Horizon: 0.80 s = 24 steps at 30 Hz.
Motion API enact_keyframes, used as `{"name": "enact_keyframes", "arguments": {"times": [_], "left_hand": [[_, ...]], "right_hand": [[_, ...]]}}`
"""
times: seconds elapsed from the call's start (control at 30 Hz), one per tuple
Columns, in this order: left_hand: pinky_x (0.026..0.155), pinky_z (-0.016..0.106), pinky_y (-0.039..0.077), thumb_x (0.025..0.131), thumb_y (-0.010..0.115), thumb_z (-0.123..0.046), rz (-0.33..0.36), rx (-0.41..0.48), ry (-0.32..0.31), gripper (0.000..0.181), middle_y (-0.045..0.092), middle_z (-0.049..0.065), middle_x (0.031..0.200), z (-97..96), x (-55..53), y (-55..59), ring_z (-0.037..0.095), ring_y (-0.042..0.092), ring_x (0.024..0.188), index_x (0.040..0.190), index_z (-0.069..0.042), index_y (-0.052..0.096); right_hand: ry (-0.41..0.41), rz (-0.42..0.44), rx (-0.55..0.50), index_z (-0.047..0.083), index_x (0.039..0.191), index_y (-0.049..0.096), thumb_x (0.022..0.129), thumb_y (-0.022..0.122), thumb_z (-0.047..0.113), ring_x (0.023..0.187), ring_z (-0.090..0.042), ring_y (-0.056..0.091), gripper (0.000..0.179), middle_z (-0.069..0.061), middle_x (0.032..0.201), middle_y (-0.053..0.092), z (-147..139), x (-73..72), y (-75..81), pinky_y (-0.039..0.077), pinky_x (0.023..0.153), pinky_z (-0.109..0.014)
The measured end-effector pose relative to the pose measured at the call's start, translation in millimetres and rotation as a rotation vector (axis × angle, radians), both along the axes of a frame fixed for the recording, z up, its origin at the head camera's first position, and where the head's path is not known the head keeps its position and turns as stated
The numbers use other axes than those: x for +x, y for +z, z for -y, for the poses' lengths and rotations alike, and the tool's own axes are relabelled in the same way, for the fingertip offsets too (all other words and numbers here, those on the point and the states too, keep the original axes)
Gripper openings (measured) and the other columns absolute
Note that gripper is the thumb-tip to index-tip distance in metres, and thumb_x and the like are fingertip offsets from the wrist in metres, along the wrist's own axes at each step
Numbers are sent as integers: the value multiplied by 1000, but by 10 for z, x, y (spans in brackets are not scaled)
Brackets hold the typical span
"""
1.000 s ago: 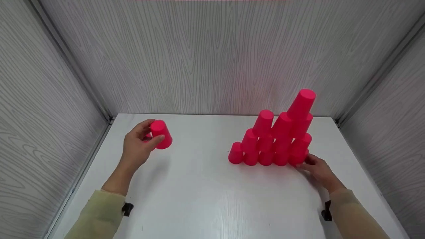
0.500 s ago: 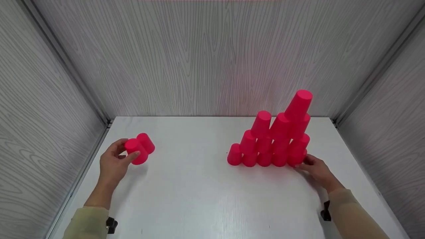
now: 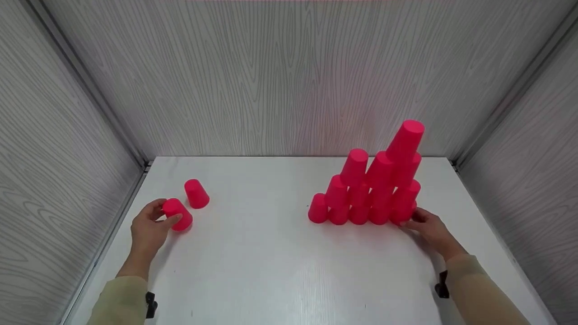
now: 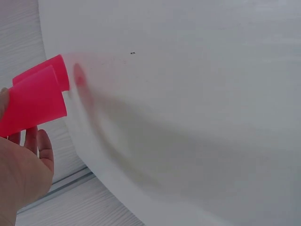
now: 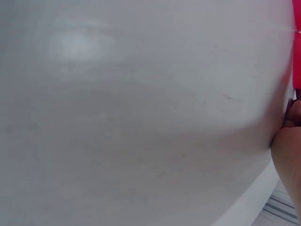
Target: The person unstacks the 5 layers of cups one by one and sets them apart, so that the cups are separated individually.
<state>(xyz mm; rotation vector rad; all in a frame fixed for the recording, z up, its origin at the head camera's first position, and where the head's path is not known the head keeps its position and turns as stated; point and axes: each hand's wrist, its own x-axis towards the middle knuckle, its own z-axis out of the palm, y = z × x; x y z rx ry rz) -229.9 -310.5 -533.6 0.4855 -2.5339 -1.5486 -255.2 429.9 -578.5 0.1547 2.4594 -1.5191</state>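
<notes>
My left hand [image 3: 151, 228] grips an upside-down pink cup [image 3: 177, 215] at the left of the white table [image 3: 271, 266]; in the left wrist view that pink cup [image 4: 33, 101] sits against my palm. A second upside-down cup [image 3: 196, 193] stands just beyond it, apart from my fingers. At the right, several pink cups form a stacked pyramid [image 3: 372, 180]. My right hand [image 3: 426, 230] rests on the table with its fingertips touching the pyramid's bottom right cup [image 3: 403, 212]. The right wrist view shows mostly blurred table and a bit of my hand [image 5: 288, 155].
Grey wood-grain walls [image 3: 289, 76] close the table in at the back and on both sides. Bare white surface lies between the two cup groups and along the front edge.
My left hand has carried its cup from mid-air down and toward me, to the table's left side. A second cup now stands alone behind it. My right hand stayed by the pyramid.
</notes>
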Motion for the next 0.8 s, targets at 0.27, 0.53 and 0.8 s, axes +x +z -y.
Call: {"name": "enact_keyframes", "arguments": {"times": [0.27, 0.53, 0.8], "left_hand": [[111, 50, 50, 99, 78, -24, 24, 25, -25, 72, 48, 16, 159, -63, -53, -54, 38, 46, 145, 160, -12, 43], [112, 50, 48, 99, 79, -23, 21, 44, -36, 73, 46, 17, 160, -98, -70, -99, 39, 46, 147, 161, -11, 42], [112, 51, 49, 99, 79, -21, 29, 56, -31, 74, 45, 17, 161, -106, -113, -157, 39, 45, 147, 161, -10, 41]], "right_hand": [[-15, 24, -27, 13, 164, 38, 100, 76, 39, 149, -42, 35, 79, -17, 161, 43, 16, 28, 38, 37, 120, -59], [-10, 10, -24, 12, 163, 40, 100, 76, 39, 149, -42, 36, 78, -17, 161, 44, 29, 27, 37, 37, 120, -57], [-10, -7, -14, 10, 164, 39, 101, 75, 37, 150, -42, 36, 78, -18, 162, 43, 12, 19, 13, 37, 120, -57]]}}
